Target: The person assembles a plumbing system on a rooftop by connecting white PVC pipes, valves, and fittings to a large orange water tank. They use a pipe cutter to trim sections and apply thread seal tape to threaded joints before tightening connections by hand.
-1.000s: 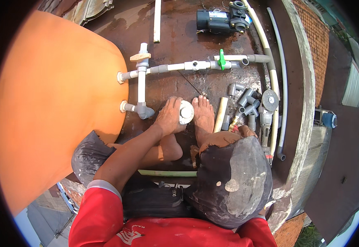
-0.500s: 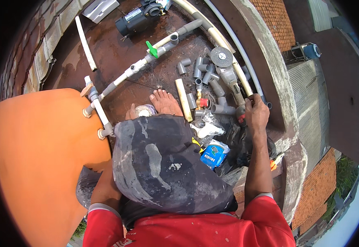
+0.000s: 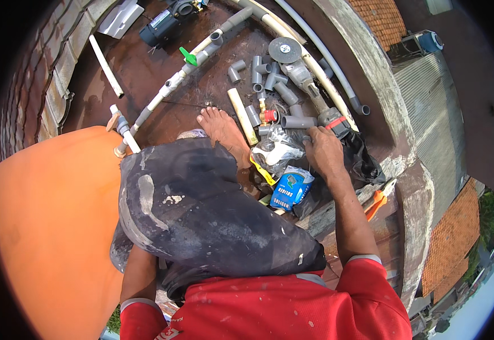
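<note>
My right hand (image 3: 324,151) is over the heap of parts, beside a crumpled black plastic bag (image 3: 362,161). Its fingers bend downward and their tips are hidden, so I cannot tell whether they grip anything. Just past the fingers lies a grey pipe fitting (image 3: 299,122). A clear plastic bag with a white item (image 3: 281,152) sits left of the hand, and a blue packet (image 3: 292,190) lies nearer me. Beyond the hand rests an angle grinder (image 3: 303,76) with a round grey disc. My left forearm (image 3: 139,275) goes down behind my raised leg, which hides the left hand.
Grey elbows and tees (image 3: 272,79), a red-handled brass valve (image 3: 268,115) and a cream pipe piece (image 3: 241,116) lie ahead. A pipe run with a green-handled valve (image 3: 188,56) crosses toward a dark pump (image 3: 161,28). An orange tank (image 3: 54,226) fills the left; orange-handled pliers (image 3: 376,205) rest right.
My right hand has moved left and nearer me, from beside the grinder's handle to the bags. The view has shifted, and my knee sits farther left.
</note>
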Demonstrator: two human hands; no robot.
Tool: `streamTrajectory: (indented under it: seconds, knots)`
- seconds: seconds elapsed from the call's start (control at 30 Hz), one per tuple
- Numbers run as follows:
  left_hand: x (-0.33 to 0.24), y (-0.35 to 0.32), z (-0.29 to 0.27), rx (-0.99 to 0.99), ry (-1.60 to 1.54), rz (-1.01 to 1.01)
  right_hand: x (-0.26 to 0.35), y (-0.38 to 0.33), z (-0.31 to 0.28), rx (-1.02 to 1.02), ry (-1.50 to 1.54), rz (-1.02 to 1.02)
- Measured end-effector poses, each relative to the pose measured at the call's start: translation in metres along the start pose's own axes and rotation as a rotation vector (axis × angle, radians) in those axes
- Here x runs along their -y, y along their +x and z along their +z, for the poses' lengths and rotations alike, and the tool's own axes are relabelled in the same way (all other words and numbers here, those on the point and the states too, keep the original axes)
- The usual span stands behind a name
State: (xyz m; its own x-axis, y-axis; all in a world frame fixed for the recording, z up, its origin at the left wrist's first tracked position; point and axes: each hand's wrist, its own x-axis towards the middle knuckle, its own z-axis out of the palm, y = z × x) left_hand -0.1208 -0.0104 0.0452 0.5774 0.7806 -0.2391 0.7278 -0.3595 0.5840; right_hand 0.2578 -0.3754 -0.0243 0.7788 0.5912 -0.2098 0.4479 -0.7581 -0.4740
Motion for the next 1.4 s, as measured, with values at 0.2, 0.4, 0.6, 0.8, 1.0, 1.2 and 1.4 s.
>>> streamTrajectory:
  seconds: [0.2,0.4,0.6,0.8,1.0,1.2,1.4]
  knots:
    - [-0.003,-0.008,-0.018,-0.028,0.007,0.005,0.012,-0.032,0.066,0.221,-0.113,0.001]
    - [-0.006,-0.012,-0.023,-0.045,0.007,0.018,-0.005,-0.021,0.074,0.143,0.016,0.011]
    - [-0.007,-0.013,-0.024,-0.049,0.005,0.034,0.017,-0.025,0.082,0.101,0.138,-0.171]
    - [-0.002,-0.021,-0.029,-0.058,0.004,0.015,0.008,-0.005,0.027,0.086,0.432,0.109]
    - [-0.001,-0.023,-0.026,-0.051,-0.008,0.013,-0.048,-0.011,-0.043,0.181,0.022,0.110]
    - [0.002,-0.024,-0.028,-0.047,-0.008,0.005,-0.056,0.002,-0.054,0.111,0.060,0.113]
    - [0.000,-0.026,-0.032,-0.057,-0.001,0.014,-0.002,-0.013,-0.009,-0.226,-0.323,-0.116]
